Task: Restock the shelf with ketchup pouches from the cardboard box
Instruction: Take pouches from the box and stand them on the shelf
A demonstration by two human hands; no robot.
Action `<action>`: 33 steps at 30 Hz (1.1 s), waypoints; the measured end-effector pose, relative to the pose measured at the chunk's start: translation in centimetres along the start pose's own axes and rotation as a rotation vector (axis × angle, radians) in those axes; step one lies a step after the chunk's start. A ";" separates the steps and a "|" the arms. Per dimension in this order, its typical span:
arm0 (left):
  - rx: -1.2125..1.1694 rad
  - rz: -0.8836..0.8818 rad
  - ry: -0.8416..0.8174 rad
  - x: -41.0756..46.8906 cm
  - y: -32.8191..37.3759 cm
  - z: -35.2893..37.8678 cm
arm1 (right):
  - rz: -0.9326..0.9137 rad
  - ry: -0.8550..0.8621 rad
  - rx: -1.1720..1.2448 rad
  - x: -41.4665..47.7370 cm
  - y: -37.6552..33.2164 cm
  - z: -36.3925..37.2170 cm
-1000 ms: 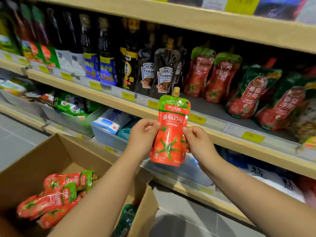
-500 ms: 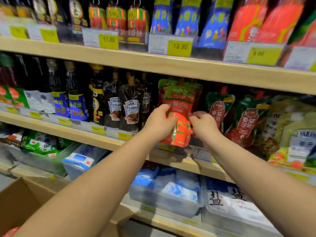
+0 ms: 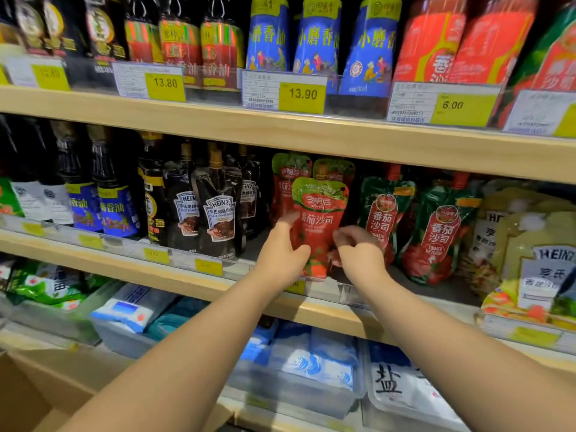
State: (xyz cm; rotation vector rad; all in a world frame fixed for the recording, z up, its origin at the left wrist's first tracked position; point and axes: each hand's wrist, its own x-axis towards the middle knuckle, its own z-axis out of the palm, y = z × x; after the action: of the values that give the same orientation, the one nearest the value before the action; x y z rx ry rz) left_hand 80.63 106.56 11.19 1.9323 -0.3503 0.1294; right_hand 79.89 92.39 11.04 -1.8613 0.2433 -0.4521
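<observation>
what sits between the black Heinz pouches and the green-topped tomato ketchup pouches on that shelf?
Head view: red ketchup pouches, the front one held by left hand and right hand.

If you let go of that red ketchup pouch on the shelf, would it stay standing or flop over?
Probably soft: the ketchup pouch looks creased and glossy, so perhaps slippery. Both hands steady its lower part. It may lean back onto the pouches behind.

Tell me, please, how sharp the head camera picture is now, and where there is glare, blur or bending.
Head view: the ketchup pouch between the left hand and right hand reads clearly; its top shows glare; the left price tags and lower packets are smeared; the wooden shelf edge slants from wide-angle bending.
</observation>
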 end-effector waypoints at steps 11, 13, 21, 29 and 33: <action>0.416 -0.144 -0.093 -0.3 1.2 0.7 | 0.006 -0.080 -0.012 -0.4 0.8 0.3; 0.404 -0.146 -0.109 0.3 1.5 1.0 | 0.045 -0.083 0.016 0.5 1.0 0.5; 0.360 -0.245 -0.119 4.2 1.8 3.7 | 0.193 0.013 0.042 3.8 1.6 0.9; 0.381 -0.206 -0.131 5.8 0.1 4.1 | 0.151 -0.023 0.006 4.2 1.6 0.6; 0.192 -0.067 0.012 4.5 0.5 2.5 | 0.051 0.028 -0.027 2.8 0.2 0.4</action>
State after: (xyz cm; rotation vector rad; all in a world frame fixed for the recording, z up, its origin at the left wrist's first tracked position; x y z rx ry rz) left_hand 84.61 103.28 11.86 2.1298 -0.2728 0.1350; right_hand 82.62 91.58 11.23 -1.8721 0.3169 -0.4416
